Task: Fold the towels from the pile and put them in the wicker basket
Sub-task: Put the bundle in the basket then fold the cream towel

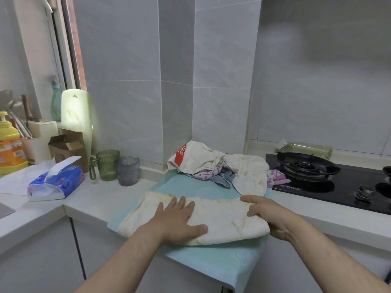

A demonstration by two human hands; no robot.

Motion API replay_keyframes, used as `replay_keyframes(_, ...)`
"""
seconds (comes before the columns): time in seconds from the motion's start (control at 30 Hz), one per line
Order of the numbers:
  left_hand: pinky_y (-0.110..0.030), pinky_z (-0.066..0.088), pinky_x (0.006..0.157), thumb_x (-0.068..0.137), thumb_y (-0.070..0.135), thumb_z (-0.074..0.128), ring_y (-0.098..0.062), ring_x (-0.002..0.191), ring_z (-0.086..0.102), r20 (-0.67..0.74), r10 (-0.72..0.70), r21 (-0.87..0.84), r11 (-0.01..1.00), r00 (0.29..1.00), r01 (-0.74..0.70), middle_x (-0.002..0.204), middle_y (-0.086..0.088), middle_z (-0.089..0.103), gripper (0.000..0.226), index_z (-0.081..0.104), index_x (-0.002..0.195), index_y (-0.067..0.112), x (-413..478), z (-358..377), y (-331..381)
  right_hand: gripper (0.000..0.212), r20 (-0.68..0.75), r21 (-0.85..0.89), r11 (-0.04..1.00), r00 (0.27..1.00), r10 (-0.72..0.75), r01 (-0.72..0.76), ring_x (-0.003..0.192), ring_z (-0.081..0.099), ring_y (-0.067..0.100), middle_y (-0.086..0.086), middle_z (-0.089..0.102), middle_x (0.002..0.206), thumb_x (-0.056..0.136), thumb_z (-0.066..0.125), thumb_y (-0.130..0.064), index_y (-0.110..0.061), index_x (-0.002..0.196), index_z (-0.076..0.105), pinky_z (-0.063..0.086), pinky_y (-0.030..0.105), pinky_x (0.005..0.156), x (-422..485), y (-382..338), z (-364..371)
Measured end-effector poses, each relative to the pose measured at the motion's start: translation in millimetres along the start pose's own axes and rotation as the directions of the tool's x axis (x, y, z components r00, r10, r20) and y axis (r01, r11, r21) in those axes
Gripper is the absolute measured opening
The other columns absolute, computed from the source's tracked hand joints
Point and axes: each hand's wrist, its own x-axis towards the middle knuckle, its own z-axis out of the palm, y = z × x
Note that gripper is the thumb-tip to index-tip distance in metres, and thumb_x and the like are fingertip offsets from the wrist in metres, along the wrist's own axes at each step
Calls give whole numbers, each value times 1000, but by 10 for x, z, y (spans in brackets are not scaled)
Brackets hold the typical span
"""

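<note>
Pale grey stone countertop (101,199), turning a corner at the left. Over its middle, drooping past the front edge: thin light blue mat (190,187), bearing a flattened cream terry towel (222,218) in front and a rumpled pile of cream, lilac and blue towels (222,166) behind. Left of the mat: ribbed green plastic mug (106,166), just beside it a grey glass tumbler (127,172), soft blue tissue pack (56,182), brown cardboard box (67,144). To the right: black glass gas hob (330,185).

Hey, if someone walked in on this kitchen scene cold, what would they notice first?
Two hands on a cream towel spread over a light blue mat at the counter's edge: the left hand presses flat, the right hand holds its right end. Just behind lies the crumpled towel pile, beside a black gas hob on the right.
</note>
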Motion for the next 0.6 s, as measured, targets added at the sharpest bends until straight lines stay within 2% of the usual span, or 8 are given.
replay_keyframes(0.13, -55, -7, 118, 69, 89, 37, -19, 149, -15, 35, 67, -12, 998, 997, -67, 162, 6, -15, 109, -5, 154, 35, 119, 36, 318, 59, -85, 78, 995, 995, -50, 57, 108, 62, 34, 14, 59, 125, 82, 41, 16, -13, 132, 54, 53, 41, 90, -54, 28, -241)
replay_keyframes(0.27, -61, -8, 115, 66, 90, 43, -21, 149, -17, 80, 105, -17, 994, 991, -104, 162, 7, -15, 114, -6, 154, 35, 239, 56, 625, 66, -128, 107, 992, 991, -50, 64, 106, 65, 35, 16, 64, 121, 68, 52, 11, -10, 130, 55, 55, 39, 84, -175, 31, -467)
replay_keyframes(0.4, -65, -12, 112, 65, 93, 39, -24, 148, -20, 109, 99, 58, 993, 989, -105, 162, 5, -18, 116, -10, 153, 35, 309, 107, 770, 51, -117, 106, 991, 991, -71, 84, 98, 68, 33, 16, 70, 110, 72, 49, 14, -8, 117, 60, 53, 40, 84, -275, -14, -543)
replay_keyframes(0.5, -64, -13, 112, 66, 94, 36, -24, 148, -20, 107, 93, 69, 993, 990, -101, 162, 5, -18, 115, -11, 153, 35, 314, 130, 770, 74, -99, 98, 991, 992, -78, 88, 107, 66, 36, 17, 66, 121, 58, 56, 5, -8, 131, 55, 54, 44, 87, -280, -78, -521)
replay_keyframes(0.6, -64, -12, 113, 67, 92, 36, -24, 148, -18, 83, 105, 54, 993, 991, -109, 162, 5, -16, 113, -8, 153, 34, 287, 120, 760, 64, -115, 96, 989, 988, -103, 114, 107, 65, 35, 18, 64, 121, 73, 57, 12, -6, 134, 52, 55, 39, 82, -289, -204, -456)
